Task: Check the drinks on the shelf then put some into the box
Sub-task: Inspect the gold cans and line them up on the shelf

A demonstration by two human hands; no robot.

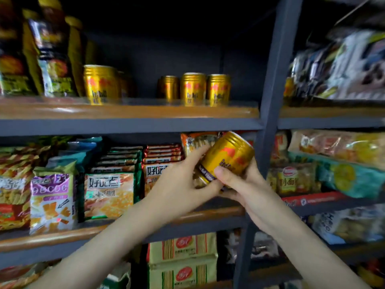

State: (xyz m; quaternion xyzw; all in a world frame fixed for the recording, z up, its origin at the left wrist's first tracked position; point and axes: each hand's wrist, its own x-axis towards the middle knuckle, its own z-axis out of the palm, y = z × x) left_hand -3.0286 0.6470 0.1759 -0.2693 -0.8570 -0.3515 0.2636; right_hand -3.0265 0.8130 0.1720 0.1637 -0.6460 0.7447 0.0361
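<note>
A gold drink can (228,157) with red print is tilted in front of the middle shelf, its top pointing up and to the right. My left hand (183,180) grips its lower end from the left, fingers reaching behind it. My right hand (241,184) grips it from below and the right, thumb across the front. Several matching gold cans stand upright on the upper shelf (129,112): one at the left (100,84) and three together at the middle (193,88). No box is in view.
Tall dark bottles (52,49) stand at the upper left. Snack packets (108,195) fill the middle shelf. A grey upright post (273,101) divides the shelving; more bagged goods (343,65) lie to its right. Yellow-green packs (183,259) sit on the bottom shelf.
</note>
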